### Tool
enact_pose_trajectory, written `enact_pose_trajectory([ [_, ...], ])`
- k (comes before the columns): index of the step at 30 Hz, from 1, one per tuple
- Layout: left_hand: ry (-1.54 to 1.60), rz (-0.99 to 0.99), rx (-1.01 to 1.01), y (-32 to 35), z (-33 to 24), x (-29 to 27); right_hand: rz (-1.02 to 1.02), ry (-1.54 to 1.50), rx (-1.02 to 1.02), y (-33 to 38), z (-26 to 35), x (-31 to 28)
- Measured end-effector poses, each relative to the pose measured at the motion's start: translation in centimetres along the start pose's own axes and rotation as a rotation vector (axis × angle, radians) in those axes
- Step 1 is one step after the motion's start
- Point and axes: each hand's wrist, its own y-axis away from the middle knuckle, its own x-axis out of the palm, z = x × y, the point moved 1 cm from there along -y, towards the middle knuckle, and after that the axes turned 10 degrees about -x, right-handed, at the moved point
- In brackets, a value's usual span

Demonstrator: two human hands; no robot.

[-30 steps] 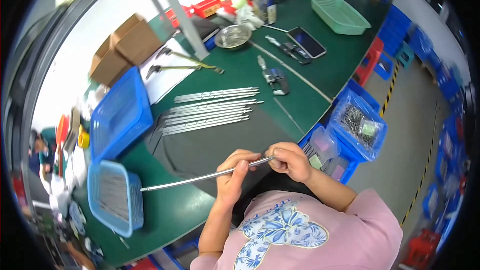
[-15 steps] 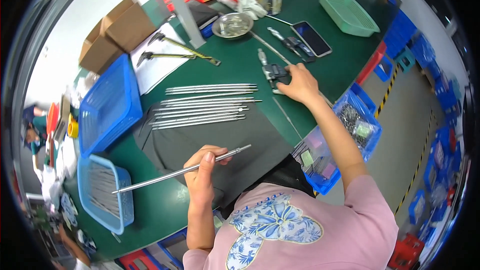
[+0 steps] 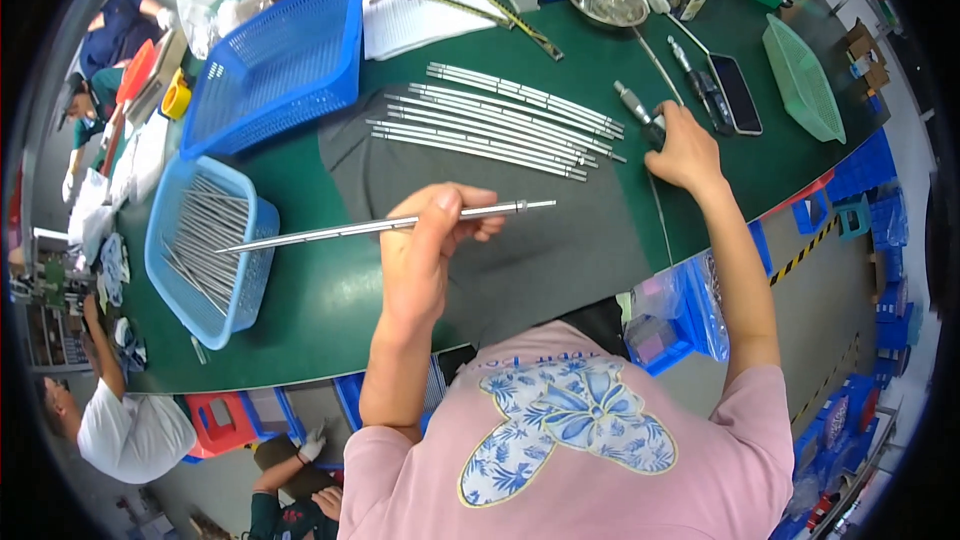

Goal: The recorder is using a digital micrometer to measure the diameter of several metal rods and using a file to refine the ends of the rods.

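Observation:
My left hand (image 3: 418, 255) is closed around a slim metal rod (image 3: 350, 229), held over the dark cloth (image 3: 480, 280). The rod's thin stepped end points right, and its other end reaches over the rim of a light blue basket (image 3: 262, 270) with many similar rods (image 3: 205, 230) in it. On the right, my right hand (image 3: 690, 150) grips a micrometer (image 3: 632, 100) on the green table; its fingers hide most of the frame. Between the hands and farther off, several metal rods (image 3: 490, 125) lie side by side, partly on the cloth.
A blue basket (image 3: 350, 80), calipers on papers (image 3: 425, 25), a steel bowl (image 3: 610, 25), a second micrometer (image 3: 690, 70), a phone (image 3: 735, 90) and a green basket (image 3: 800, 90) stand around the table (image 3: 330, 330). Other people (image 3: 130, 440) are at the left.
The view has turned, so the table's things appear shifted. My right hand has closed over the micrometer. My left hand still holds the rod, now nearly level in the picture.

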Motion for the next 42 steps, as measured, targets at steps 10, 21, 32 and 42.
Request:
enact_pose_trajectory([
  [10, -0.062, 0.038, -0.036, 0.6, -0.4, -0.5, -0.128, -1.225, 0.378, 0.5, -2.5, -0.7],
  [21, 0.01, 0.182, -0.206, 0.4, 0.1, 2.0, 0.385, -2.444, -0.007, 5.1, 8.7, -5.1],
  [32, -0.099, 0.172, -0.192, 1.0, -0.3, 2.5, 0.313, -2.345, 0.054, 5.2, 10.4, -5.6],
  [42, -0.151, 0.155, -0.182, 1.1, -0.5, 2.5, 0.384, -2.401, 0.149, 5.3, 10.4, -5.5],
])
